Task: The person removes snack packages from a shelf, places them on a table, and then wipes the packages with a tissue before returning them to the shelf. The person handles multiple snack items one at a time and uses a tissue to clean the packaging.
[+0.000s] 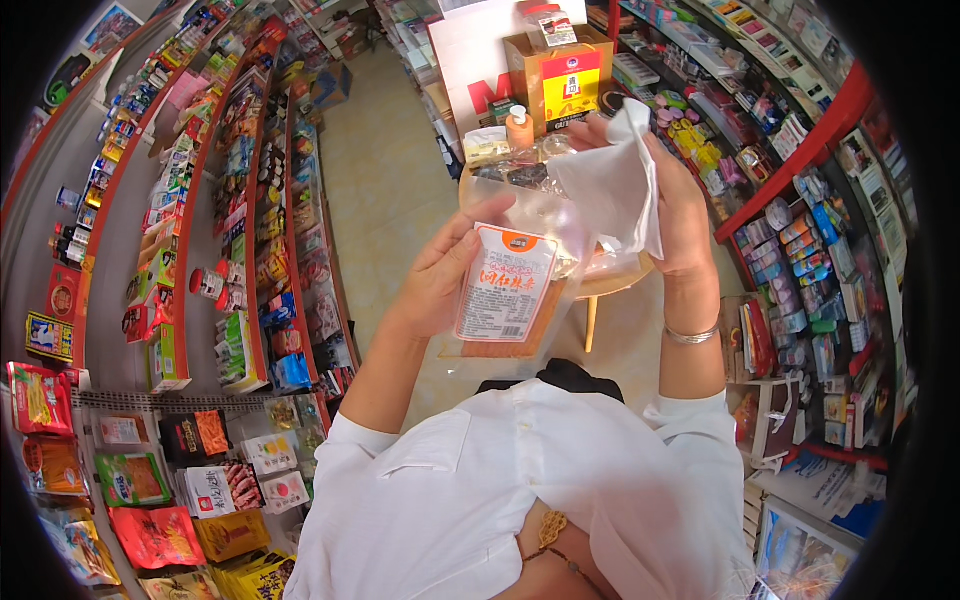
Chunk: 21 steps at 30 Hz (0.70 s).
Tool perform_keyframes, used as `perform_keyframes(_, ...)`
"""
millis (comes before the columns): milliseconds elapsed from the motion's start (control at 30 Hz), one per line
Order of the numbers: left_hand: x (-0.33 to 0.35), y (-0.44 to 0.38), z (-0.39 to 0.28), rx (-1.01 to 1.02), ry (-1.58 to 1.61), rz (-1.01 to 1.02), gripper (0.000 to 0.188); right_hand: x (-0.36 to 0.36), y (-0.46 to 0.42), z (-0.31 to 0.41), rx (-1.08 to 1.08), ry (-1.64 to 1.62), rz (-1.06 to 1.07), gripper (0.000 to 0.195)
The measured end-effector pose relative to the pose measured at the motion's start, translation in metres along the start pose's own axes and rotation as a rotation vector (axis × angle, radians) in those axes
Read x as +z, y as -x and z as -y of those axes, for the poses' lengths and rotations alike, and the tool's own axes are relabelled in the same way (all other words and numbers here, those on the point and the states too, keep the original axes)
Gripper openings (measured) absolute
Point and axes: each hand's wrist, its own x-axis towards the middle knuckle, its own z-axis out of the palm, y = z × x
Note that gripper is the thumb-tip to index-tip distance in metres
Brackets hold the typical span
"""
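My left hand (441, 274) grips a clear plastic snack packet (480, 349) by its left side, thumb on the front. A white label (506, 285) with orange and black print covers much of the packet, and reddish-brown food shows below it. In my right hand (681, 206) is a folded white tissue or cloth (611, 187), raised just right of the packet's upper end. The tissue hides part of the fingers. Beneath both hands stands a small round wooden table (619, 283), partly covered by the packet and tissue.
On the table are an orange pump bottle (519, 129), a cardboard carton (525, 64) with a lidded jar (551, 28) on top, and plastic-wrapped items (525, 174). Stocked shelves (247, 187) line the left; red-framed shelves (799, 161) run along the right. Packaged snacks (157, 536) hang at lower left.
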Motion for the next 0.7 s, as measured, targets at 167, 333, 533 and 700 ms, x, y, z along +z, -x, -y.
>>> perform_keyframes(167,0.002,-0.002,-0.004,-0.027,-0.265,-0.017,0.029,0.006,-0.009,-0.01,-0.393,0.86,0.226,0.05)
perform_keyframes(333,-0.005,-0.002,-0.009,0.034,-0.392,0.019,0.025,0.042,-0.023,-0.013,-0.11,0.888,0.261,0.047)
perform_keyframes(533,-0.004,0.004,-0.023,0.003,-0.584,-0.003,0.022,0.046,-0.038,-0.015,0.013,0.69,0.232,0.047)
perform_keyframes(700,-0.007,0.007,-0.026,-0.006,-0.57,-0.065,0.021,0.063,-0.034,-0.02,-0.099,0.875,0.409,0.043)
